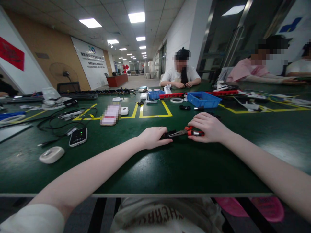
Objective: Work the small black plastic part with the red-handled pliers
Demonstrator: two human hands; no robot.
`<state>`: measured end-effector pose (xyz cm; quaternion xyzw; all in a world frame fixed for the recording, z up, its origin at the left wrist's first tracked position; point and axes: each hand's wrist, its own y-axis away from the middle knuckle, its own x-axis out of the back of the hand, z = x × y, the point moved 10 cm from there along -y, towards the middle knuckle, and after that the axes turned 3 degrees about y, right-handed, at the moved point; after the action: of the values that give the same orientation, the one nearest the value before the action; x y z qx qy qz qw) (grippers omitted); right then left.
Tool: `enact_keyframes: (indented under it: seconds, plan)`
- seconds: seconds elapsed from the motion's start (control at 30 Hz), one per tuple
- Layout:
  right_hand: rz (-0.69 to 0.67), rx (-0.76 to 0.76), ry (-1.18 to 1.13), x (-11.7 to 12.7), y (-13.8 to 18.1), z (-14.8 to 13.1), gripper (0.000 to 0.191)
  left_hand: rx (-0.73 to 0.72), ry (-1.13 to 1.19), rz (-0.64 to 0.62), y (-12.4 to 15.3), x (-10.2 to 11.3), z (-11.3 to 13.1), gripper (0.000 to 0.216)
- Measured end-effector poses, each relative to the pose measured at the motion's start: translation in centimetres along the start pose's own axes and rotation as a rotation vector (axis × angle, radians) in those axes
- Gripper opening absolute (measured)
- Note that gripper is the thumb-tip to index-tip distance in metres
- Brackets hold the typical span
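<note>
- Red pliers (191,133) fill my right hand (209,127) in the head view, its fingers closed round the handles.
- Their long axis runs crosswise, nose pointing left.
- My left hand (155,136) clamps a black part (172,133) between thumb and fingers, over the green table (150,171).
- The part lies left of my right fingers; whether the nose grips it, I cannot tell.

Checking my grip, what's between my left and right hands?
In the head view, red-handled pliers reach from the right hand toward a black piece in the left hand; whether they grip it is unclear.
</note>
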<state>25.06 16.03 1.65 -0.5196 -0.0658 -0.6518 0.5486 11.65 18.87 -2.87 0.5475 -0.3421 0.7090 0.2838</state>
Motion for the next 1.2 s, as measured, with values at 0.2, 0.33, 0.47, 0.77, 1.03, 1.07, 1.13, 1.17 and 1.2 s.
enact_keyframes:
  seconds: [0.2, 0.33, 0.47, 0.77, 1.03, 1.07, 1.13, 1.17, 1.2]
  plan:
    - [0.002, -0.013, -0.017, 0.3, -0.1, -0.2, 0.033, 0.0, 0.023, -0.006, 0.0, -0.1, -0.1, 0.039]
    - [-0.009, -0.018, -0.015, 0.3, -0.1, -0.3, 0.034, -0.004, 0.025, -0.004, 0.0, 0.0, -0.1, 0.039]
    - [-0.026, -0.016, -0.024, 0.2, -0.1, -0.5, 0.034, -0.008, 0.021, -0.015, 0.0, 0.0, 0.0, 0.044]
    - [-0.038, -0.016, -0.005, 0.1, -0.1, -0.4, 0.035, 0.069, -0.045, 0.042, 0.2, 0.5, -0.4, 0.059]
    - [-0.029, -0.01, 0.005, -0.1, 0.1, -0.2, 0.036, 0.041, -0.072, 0.052, 0.2, 0.7, 0.0, 0.064]
    - [-0.028, -0.01, 0.007, -0.1, 0.1, -0.1, 0.036, 0.04, -0.074, 0.055, 0.2, 0.7, 0.0, 0.063]
    - [-0.021, -0.013, 0.013, 0.0, 0.2, 0.0, 0.036, 0.04, -0.076, 0.083, 0.3, 1.0, 0.0, 0.06]
    - [-0.014, -0.015, 0.018, 0.0, 0.2, 0.1, 0.036, 0.033, -0.074, 0.111, 0.4, 1.3, 0.1, 0.058]
    - [-0.005, -0.019, 0.024, 0.1, 0.3, 0.2, 0.036, 0.016, -0.073, 0.143, 0.5, 1.6, 0.3, 0.057]
